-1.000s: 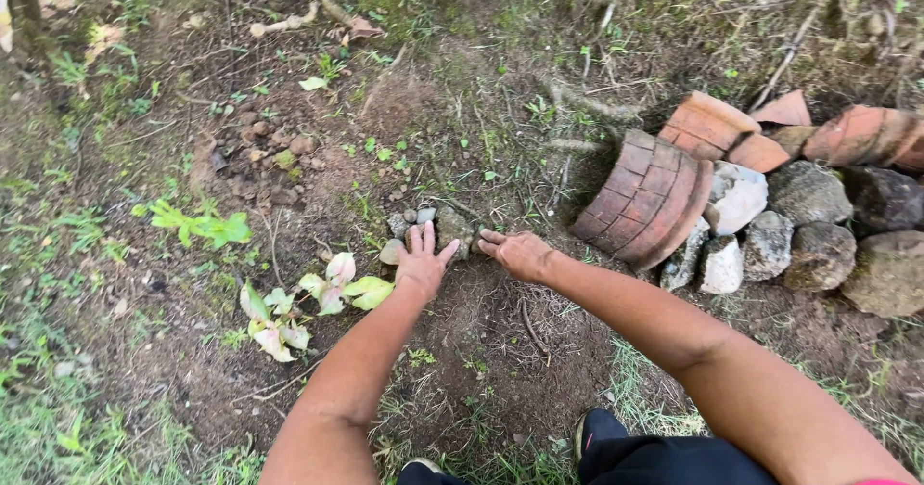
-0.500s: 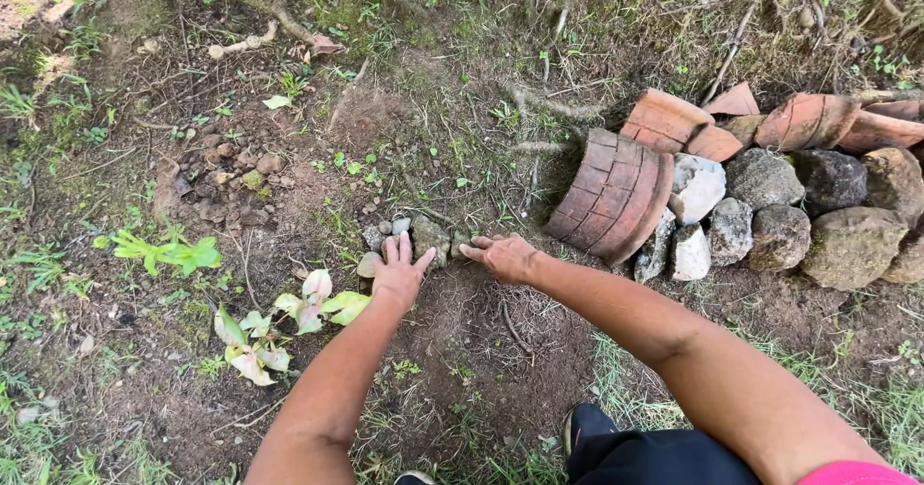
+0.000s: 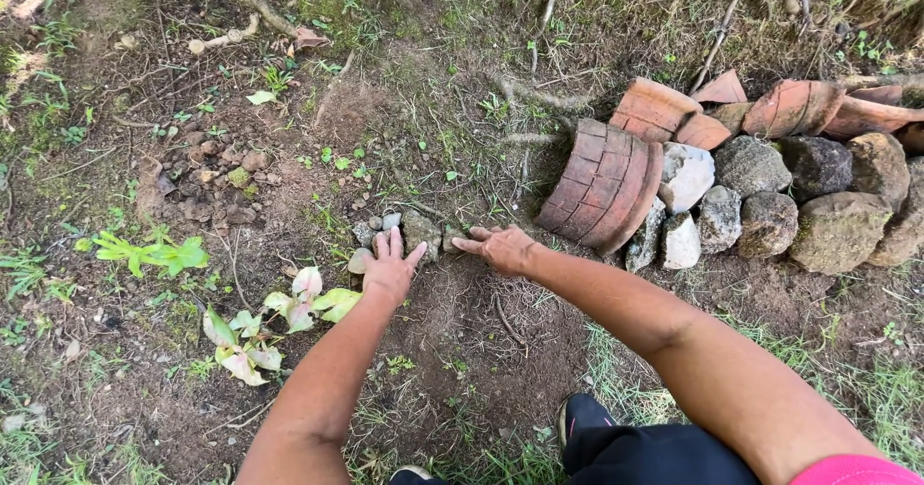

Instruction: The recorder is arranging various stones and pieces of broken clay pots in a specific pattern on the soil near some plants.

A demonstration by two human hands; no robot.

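Just left of the curved terracotta shard (image 3: 606, 189), both hands press on the small grey stones (image 3: 416, 230), left hand (image 3: 390, 271) splayed flat, right hand (image 3: 502, 248) seemingly gripping nothing, so 1 loose stone could roll from the soft soil.

Several small grey stones (image 3: 409, 227) lie clustered in a short row on bare brown soil.

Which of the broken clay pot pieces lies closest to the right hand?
The big ribbed curved shard leaning on the stones, just right of the right hand; the other shards sit farther back.
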